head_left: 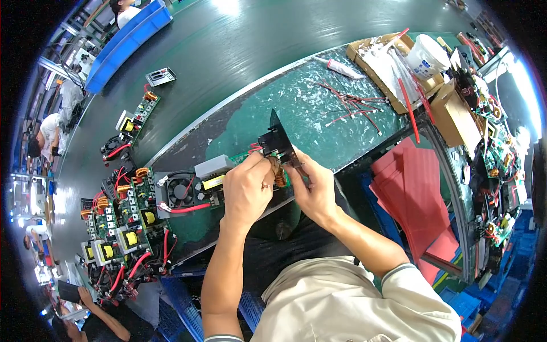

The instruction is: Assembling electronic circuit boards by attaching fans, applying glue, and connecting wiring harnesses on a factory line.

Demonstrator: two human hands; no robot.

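A black end panel (277, 132) with sockets on its inner side stands tilted above the bench, and my right hand (315, 191) grips its lower edge between thumb and fingers. My left hand (246, 191) is closed in a pinch close to the panel's sockets; its fingertips hide what lies between them. Beneath both hands is a green circuit board (215, 198) with a yellow-labelled part, a grey block (213, 166) and a copper coil (280, 176). At the board's left end sit a black fan (181, 188) and a thick red wire (188, 209).
Several circuit boards (122, 214) crowd the bench's left end. Another board (134, 122) lies on the green conveyor (211, 62) beside a metal plate (160, 77). Loose red wires (356, 104), a white tube (343, 69) and a cardboard tray (376, 62) are at the right. Red sheets (410, 194) hang below.
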